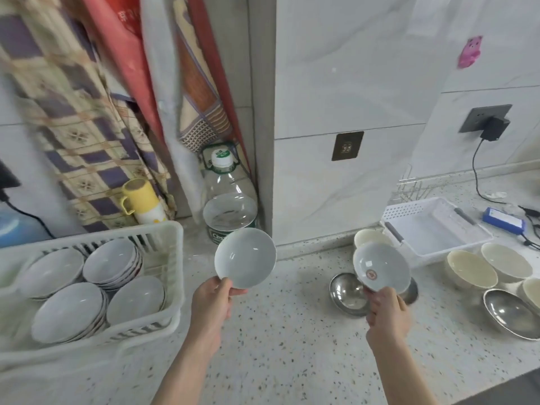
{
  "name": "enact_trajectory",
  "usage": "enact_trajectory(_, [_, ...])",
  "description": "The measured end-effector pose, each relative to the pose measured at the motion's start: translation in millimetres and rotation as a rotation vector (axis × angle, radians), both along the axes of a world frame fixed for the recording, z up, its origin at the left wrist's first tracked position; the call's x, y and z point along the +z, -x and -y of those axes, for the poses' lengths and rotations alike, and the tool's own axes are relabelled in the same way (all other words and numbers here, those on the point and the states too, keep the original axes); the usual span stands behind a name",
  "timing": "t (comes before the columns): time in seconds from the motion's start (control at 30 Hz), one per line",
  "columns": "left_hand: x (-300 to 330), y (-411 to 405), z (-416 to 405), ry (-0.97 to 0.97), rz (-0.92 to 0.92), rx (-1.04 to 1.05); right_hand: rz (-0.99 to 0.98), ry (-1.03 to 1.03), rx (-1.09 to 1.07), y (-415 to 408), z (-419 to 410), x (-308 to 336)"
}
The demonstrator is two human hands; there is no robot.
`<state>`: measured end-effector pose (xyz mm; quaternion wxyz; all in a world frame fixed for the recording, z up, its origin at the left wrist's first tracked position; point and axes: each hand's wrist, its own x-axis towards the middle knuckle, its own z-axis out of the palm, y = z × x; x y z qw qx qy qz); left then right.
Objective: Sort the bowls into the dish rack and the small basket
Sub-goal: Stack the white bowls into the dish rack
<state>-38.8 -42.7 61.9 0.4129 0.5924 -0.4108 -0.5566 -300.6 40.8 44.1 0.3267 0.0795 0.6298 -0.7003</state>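
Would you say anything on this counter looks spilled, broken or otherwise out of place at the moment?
Nothing stands out. The white bowls sit in neat stacks in the large basket, the small basket is upright on the counter, and both hands hold intact bowls: left hand, right hand. No spills show.

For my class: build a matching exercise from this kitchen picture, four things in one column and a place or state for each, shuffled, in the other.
1. plain bowl
2. bowl with red mark
3. small basket
4. yellow cup

A. upside down on a bottle
B. held by right hand
C. by the wall, no bowls inside
D. held by left hand

Pairs: 1-D, 2-B, 3-C, 4-A
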Motion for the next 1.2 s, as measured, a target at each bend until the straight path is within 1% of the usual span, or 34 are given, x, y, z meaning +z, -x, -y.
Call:
enact_trajectory(0.17, [10.6, -71.1, -6.3, 0.049, -0.031, 0.108, -0.080, 0.061, 0.202, -66.9, 29.2, 20.6])
enact_trajectory(0.33, [7.3, -146.1, -15.9, 0.045, -0.008, 0.236, -0.191, 0.131, 0.439, -140.3, 61.5, 33.3])
enact_trajectory(0.53, [-1.0, -223.2, -23.4, 0.043, -0.050, 0.421, -0.425, 0.123, 0.738, -228.5, 90.8, 33.0])
enact_trajectory(0.67, [-4.4, -253.5, -20.1, 0.050, -0.071, 0.485, -0.576, 0.115, 0.914, -278.4, 105.7, 26.2])
enact_trajectory(0.83, [-7.3, -269.8, -15.5, 0.045, -0.088, 0.490, -0.876, -0.001, 0.988, -311.1, 129.5, 10.0])
enact_trajectory(0.93, [-8.6, -272.3, -11.1, 0.045, -0.100, 0.467, -1.009, -0.101, 1.025, -318.0, 141.5, 6.1])
enact_trajectory(1.2, [-18.3, -272.0, 8.3, 0.030, -0.097, 0.426, -1.103, -0.115, 0.973, -328.6, 142.4, -15.6])
